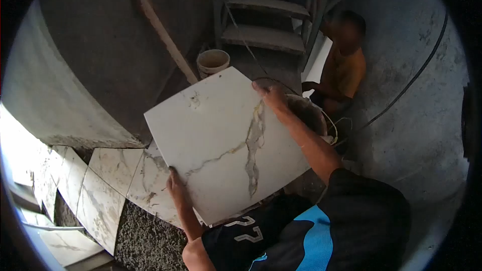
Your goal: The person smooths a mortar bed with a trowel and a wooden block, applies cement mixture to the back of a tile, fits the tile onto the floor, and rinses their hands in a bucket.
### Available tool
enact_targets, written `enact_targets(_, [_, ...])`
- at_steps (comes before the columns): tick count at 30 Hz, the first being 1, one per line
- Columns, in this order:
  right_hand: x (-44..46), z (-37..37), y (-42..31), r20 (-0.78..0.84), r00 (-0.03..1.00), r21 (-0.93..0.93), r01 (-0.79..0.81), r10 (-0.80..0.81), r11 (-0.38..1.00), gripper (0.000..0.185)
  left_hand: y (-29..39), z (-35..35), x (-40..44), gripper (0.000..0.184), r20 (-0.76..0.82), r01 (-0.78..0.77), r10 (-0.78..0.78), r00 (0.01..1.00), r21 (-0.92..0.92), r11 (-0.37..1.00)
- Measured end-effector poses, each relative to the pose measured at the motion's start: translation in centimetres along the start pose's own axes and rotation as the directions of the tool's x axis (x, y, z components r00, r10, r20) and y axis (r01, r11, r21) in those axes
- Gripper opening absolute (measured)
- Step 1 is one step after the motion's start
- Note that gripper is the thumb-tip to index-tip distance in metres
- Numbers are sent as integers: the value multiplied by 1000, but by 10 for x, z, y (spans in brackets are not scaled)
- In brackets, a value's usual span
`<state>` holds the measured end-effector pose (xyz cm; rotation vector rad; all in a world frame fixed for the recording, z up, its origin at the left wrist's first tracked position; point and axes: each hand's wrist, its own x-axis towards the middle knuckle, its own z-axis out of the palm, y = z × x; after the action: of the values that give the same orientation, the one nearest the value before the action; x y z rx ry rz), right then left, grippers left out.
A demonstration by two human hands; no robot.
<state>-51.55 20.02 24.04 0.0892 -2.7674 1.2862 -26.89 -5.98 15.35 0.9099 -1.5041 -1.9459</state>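
A large white marble-patterned floor tile (221,130) with grey and gold veins is held up in front of me, tilted. My left hand (176,190) grips its left edge near the lower corner, the fingers mostly behind it. At the upper right edge my right hand (271,96) has the thumb side on the face and the other fingers around the rim. Below and to the left, similar laid tiles (103,190) cover part of the floor, beside a bed of grey, crumbly mortar (145,236).
A wooden plank (165,35) leans on the wall behind a bucket (213,59). Metal stairs (263,37) rise at the back. A person in an orange shirt (346,70) is low at the right, near a large tub (309,113). A black cable (411,83) runs along the right wall.
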Motion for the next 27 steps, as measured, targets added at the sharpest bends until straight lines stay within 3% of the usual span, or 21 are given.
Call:
enact_targets(1, [2,4,12,15,987,-202,-153,159,968,67,-4,4,-3,45,9,6,-7,1000,7,1000])
enact_targets(3, [-2,8,31,3,979,-172,-200,204,965,69,-5,9,-14,47,140,5,-8,990,23,1000])
enact_targets(5, [3,25,67,-1,970,-142,-239,242,960,72,-6,11,-19,47,89,106,-114,990,83,991])
enact_targets(8, [15,49,111,-112,993,53,-36,42,998,74,-35,5,-3,48,132,79,-102,986,168,983])
enact_targets(10, [-2,28,90,128,971,51,-209,201,977,91,-47,5,-1,49,128,-27,-12,992,296,955])
enact_targets(14, [6,32,109,203,933,-27,-300,299,954,87,-39,8,-4,49,145,26,-76,987,319,947])
enact_targets(17, [-1,20,94,229,947,31,-239,226,970,75,-40,9,-2,48,113,20,-67,991,372,928])
enact_targets(19, [0,11,86,305,950,-6,-75,74,997,49,-38,10,-3,47,120,-19,-26,992,357,934])
enact_targets(20, [1,14,88,308,948,-6,-80,78,997,49,-40,9,-3,47,119,-14,-31,992,361,932])
enact_targets(22, [9,20,91,-7,983,135,181,-182,974,26,-43,8,0,47,129,-22,-24,991,350,937])
enact_targets(27, [26,25,70,45,979,122,190,-197,974,17,-33,13,-3,45,110,7,-53,993,384,923])
